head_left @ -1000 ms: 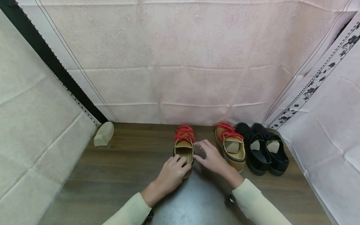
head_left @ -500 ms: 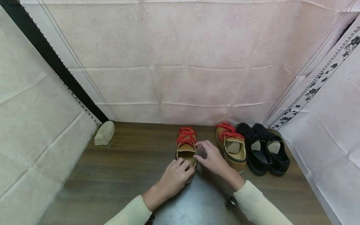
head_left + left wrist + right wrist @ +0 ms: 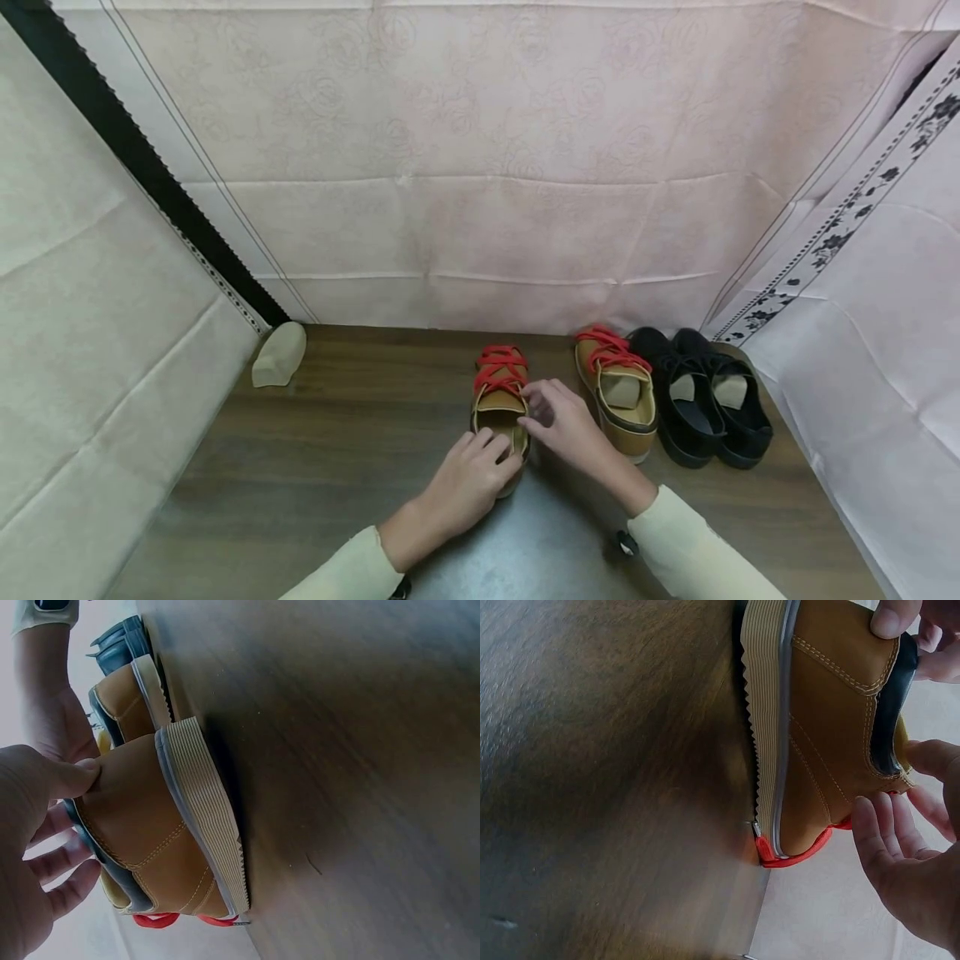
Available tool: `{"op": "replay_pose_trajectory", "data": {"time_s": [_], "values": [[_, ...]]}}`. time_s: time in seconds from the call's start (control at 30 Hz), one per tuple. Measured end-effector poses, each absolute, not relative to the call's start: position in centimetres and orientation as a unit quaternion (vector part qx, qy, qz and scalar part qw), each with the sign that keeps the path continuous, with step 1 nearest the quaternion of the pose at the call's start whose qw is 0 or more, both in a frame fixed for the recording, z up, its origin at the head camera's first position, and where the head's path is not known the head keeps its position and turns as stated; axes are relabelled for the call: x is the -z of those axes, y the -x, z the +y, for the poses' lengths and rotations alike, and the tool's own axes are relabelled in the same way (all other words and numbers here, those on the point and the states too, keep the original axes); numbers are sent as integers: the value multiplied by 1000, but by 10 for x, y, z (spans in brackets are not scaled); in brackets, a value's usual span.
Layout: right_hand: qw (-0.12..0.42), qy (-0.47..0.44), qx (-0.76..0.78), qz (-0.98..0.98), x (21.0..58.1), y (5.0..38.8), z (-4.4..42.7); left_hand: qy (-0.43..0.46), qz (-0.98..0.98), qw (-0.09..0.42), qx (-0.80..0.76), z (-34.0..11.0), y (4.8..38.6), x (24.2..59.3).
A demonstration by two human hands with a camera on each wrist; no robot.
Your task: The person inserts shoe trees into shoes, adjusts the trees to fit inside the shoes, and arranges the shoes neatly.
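A tan lace-up shoe (image 3: 499,400) with red laces (image 3: 501,367) stands on the floor, toe toward the papered wall. At its heel, my left hand (image 3: 472,477) grips the dark collar (image 3: 105,859). The thumb lies outside on the tan leather and the fingers reach over the collar's edge. My right hand (image 3: 568,423) is at the shoe's right side, by the laces and opening. Its fingers (image 3: 889,825) are fairly straight against the upper, with the thumb apart from them near the collar. Fingers in the head view hide part of the heel.
The matching tan shoe (image 3: 636,430) stands to the right, beside a pair of black shoes (image 3: 678,433). All three have pale inserts inside. A loose cream shoe insert (image 3: 279,357) lies at the far left corner. Light patterned sheets (image 3: 480,233) stand on three sides of the wooden floor (image 3: 360,392).
The shoe between my hands has shifted slightly to the right and toward me. My left hand has moved along with it. My right hand has stayed nearly in place.
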State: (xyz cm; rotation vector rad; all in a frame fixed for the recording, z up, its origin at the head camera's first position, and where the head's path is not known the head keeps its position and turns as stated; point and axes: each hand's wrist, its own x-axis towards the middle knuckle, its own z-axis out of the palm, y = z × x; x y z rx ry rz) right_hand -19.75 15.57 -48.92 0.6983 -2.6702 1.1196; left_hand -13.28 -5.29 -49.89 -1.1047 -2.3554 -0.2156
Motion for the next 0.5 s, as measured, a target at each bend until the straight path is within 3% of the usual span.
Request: {"op": "replay_pose_trajectory", "data": {"time_s": [0.27, 0.5], "values": [[87, -232, -388, -888, 491, 199, 154, 401, -868, 278, 87, -54, 132, 497], [106, -229, -394, -884, 494, 200, 150, 407, -873, 254, 92, -63, 133, 493]]}}
